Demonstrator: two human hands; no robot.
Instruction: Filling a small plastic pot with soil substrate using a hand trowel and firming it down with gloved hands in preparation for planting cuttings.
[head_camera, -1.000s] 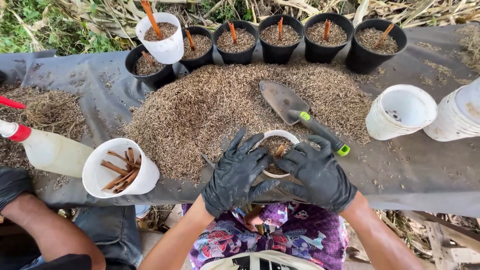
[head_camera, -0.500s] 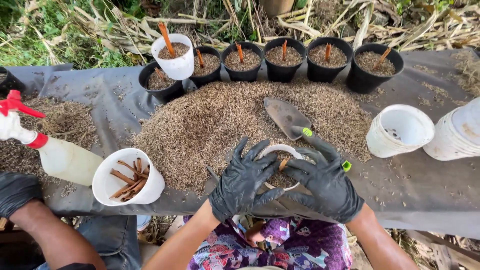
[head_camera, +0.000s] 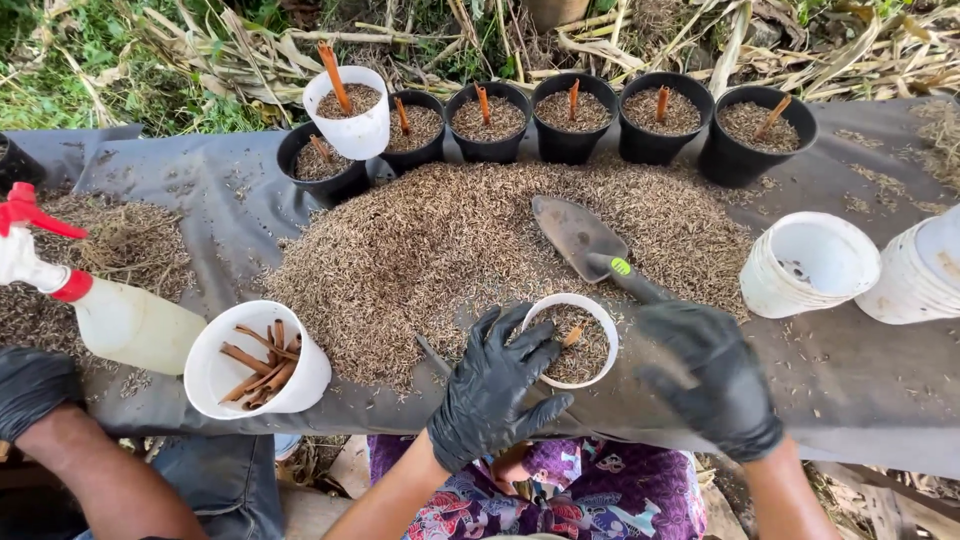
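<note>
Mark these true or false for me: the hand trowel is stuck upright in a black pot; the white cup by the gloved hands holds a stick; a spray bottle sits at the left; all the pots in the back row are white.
1. The grey metal hand trowel stands upright in a black pot. False: it lies flat on the heap of brown husks.
2. The small white cup beside the black-gloved left hand holds husks and a stick. True.
3. A white spray bottle with a red trigger lies at the left. True.
4. Every pot in the back row is white. False: only one white pot is there; the others are black.
</note>
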